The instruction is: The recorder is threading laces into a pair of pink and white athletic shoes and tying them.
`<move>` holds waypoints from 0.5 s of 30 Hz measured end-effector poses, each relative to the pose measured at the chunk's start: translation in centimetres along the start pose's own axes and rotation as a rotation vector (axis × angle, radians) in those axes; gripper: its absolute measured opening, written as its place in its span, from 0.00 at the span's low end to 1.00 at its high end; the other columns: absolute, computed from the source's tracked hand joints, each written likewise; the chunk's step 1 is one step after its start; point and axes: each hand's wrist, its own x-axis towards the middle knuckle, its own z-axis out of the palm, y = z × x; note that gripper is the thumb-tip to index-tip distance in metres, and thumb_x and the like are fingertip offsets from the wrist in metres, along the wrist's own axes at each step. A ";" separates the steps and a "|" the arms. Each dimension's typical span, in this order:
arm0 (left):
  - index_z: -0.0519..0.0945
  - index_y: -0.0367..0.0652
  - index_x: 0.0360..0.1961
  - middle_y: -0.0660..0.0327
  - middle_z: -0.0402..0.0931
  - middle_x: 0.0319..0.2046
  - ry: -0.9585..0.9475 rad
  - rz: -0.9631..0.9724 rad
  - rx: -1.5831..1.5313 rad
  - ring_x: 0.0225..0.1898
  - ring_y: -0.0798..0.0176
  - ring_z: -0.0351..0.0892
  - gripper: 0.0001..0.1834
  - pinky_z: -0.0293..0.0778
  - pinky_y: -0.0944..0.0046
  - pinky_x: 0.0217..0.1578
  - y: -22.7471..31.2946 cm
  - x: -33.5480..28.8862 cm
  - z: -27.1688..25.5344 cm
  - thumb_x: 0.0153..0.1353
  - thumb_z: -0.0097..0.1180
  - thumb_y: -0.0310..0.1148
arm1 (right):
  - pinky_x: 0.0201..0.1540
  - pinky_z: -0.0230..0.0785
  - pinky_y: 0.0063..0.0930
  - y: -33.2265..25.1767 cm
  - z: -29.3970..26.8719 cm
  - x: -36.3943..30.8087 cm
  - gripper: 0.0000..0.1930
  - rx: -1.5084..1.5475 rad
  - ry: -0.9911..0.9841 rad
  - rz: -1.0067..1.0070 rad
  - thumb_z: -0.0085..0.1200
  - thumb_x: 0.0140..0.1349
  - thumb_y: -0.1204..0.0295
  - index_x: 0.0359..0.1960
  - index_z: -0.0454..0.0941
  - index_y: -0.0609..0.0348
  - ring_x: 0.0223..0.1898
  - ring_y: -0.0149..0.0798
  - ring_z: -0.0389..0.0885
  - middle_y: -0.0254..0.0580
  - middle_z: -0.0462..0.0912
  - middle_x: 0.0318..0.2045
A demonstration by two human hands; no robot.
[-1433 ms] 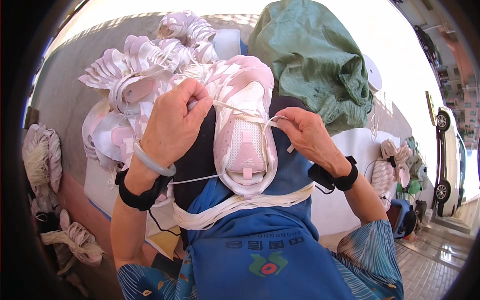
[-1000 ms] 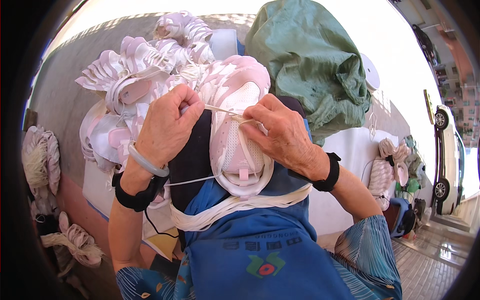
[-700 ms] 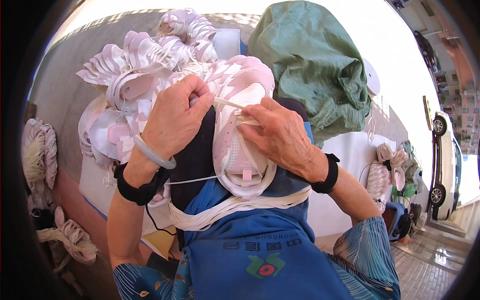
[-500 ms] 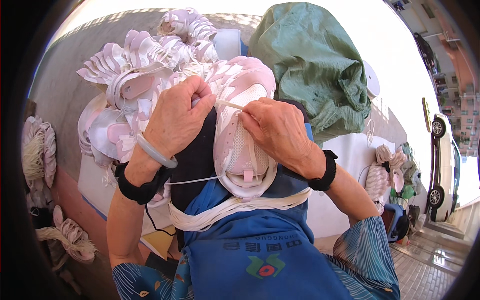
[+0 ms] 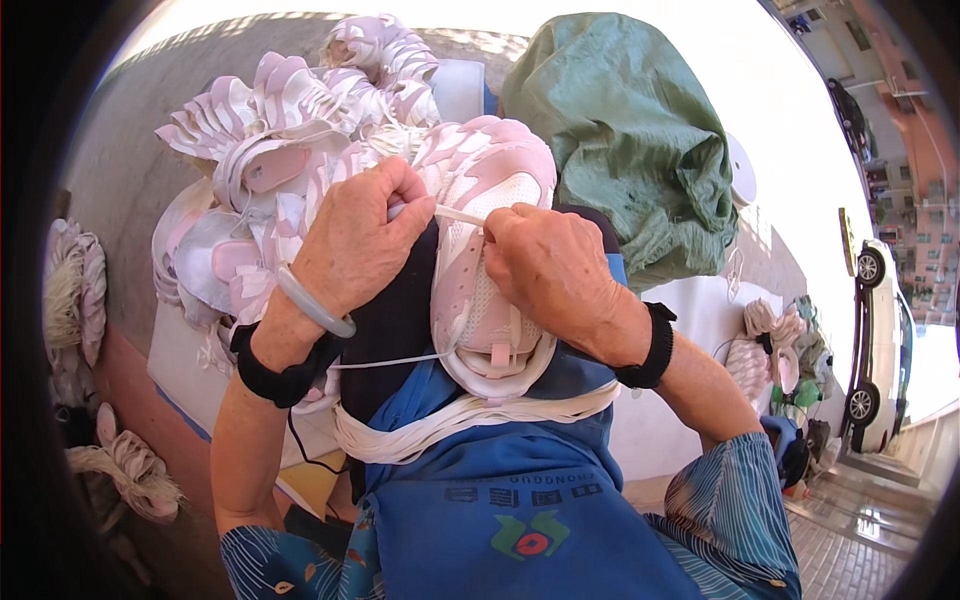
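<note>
A pink and white sneaker upper point(image 5: 490, 260) rests on my lap, its heel end toward me. Across it runs a white shoelace point(image 5: 458, 215), stretched between my two hands. My left hand point(image 5: 365, 235) pinches one part of the lace at the upper's left edge. Fingers curled, my right hand point(image 5: 560, 270) grips the lace over the upper's middle and covers part of it. A loose stretch of lace trails left from near the heel. Over my blue apron point(image 5: 430, 540), just below the heel, lies a bundle of white laces point(image 5: 440, 430).
Pink and white shoe uppers point(image 5: 260, 170) are heaped at the far left. A green sack point(image 5: 620, 140) bulges behind my right hand. More bundled uppers lie on the floor at the left point(image 5: 135, 475) and right point(image 5: 755, 350). A white vehicle point(image 5: 880, 345) stands at the far right.
My right hand has turned slightly, its fingers curling in closer on the lace. The whole view has shifted a little; my left hand keeps its pinch.
</note>
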 end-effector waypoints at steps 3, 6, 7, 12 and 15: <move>0.74 0.36 0.29 0.66 0.70 0.21 -0.014 -0.021 -0.003 0.24 0.73 0.64 0.09 0.63 0.69 0.26 0.2 -0.2 0.1 0.58 0.56 0.32 | 0.29 0.73 0.41 0.4 0.3 0.3 0.05 -0.004 0.001 -0.026 0.53 0.53 0.74 0.25 0.74 0.64 0.27 0.51 0.81 0.49 0.78 0.25; 0.74 0.36 0.29 0.65 0.70 0.21 -0.039 0.002 0.062 0.24 0.72 0.64 0.09 0.63 0.69 0.26 0.4 -0.3 -0.1 0.57 0.57 0.32 | 0.26 0.71 0.36 1.2 0.5 0.5 0.06 -0.119 0.049 -0.249 0.52 0.54 0.74 0.24 0.72 0.63 0.24 0.47 0.80 0.45 0.75 0.24; 0.74 0.36 0.29 0.65 0.70 0.21 -0.042 0.004 0.060 0.24 0.72 0.64 0.09 0.63 0.69 0.26 0.5 -0.3 -0.1 0.57 0.57 0.32 | 0.24 0.71 0.34 1.4 0.4 0.6 0.05 -0.219 0.084 -0.432 0.52 0.53 0.74 0.26 0.70 0.63 0.24 0.44 0.79 0.42 0.73 0.24; 0.74 0.36 0.28 0.64 0.70 0.20 -0.083 -0.022 0.041 0.23 0.72 0.64 0.09 0.63 0.69 0.25 0.8 -1.1 -0.7 0.56 0.58 0.31 | 0.20 0.69 0.31 4.0 -1.4 0.9 0.05 -0.340 -0.073 -0.688 0.51 0.52 0.73 0.27 0.69 0.61 0.22 0.39 0.78 0.39 0.70 0.23; 0.74 0.35 0.27 0.64 0.69 0.20 -0.157 -0.070 0.035 0.23 0.72 0.64 0.08 0.63 0.69 0.25 -0.1 -1.9 -0.7 0.56 0.58 0.30 | 0.19 0.69 0.32 4.8 -1.1 -0.8 0.06 -0.202 0.025 -0.651 0.52 0.52 0.73 0.25 0.68 0.60 0.21 0.39 0.78 0.40 0.70 0.22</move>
